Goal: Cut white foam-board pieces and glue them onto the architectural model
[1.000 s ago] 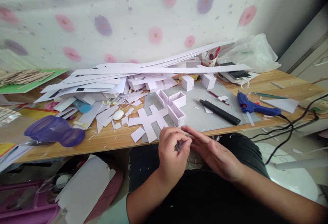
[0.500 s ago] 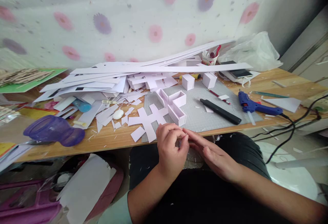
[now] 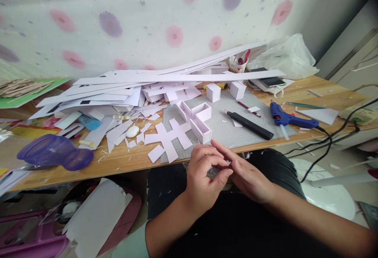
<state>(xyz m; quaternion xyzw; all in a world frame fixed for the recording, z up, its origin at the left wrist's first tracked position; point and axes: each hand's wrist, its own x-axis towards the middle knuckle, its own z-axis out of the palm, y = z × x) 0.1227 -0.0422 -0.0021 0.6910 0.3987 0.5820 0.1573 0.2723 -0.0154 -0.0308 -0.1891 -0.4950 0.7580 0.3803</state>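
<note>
My left hand (image 3: 206,179) is in front of the table edge, its fingers curled and the thumb close to the index fingertip. A tiny pale bit shows at those fingertips, too small to name. Touching them from the right is my right hand (image 3: 251,177), its fingers stretched out straight and holding nothing I can see. Just beyond the hands, an open-topped white foam-board form (image 3: 201,130) with several arms stands on the grey cutting mat (image 3: 218,132). A flat cross-branched foam-board cutout (image 3: 169,142) lies to its left.
Two white boxes (image 3: 213,93) stand at the mat's back. A black cutter (image 3: 251,125) and a blue glue gun (image 3: 292,120) with its cable lie right. White scraps and long strips (image 3: 177,78) fill the left and back, near a purple translucent container (image 3: 56,152).
Both hands have shifted slightly right and down. My left thumb has drawn down from the fingertips, and the right fingers have slid along them. The camera view has turned a little.
</note>
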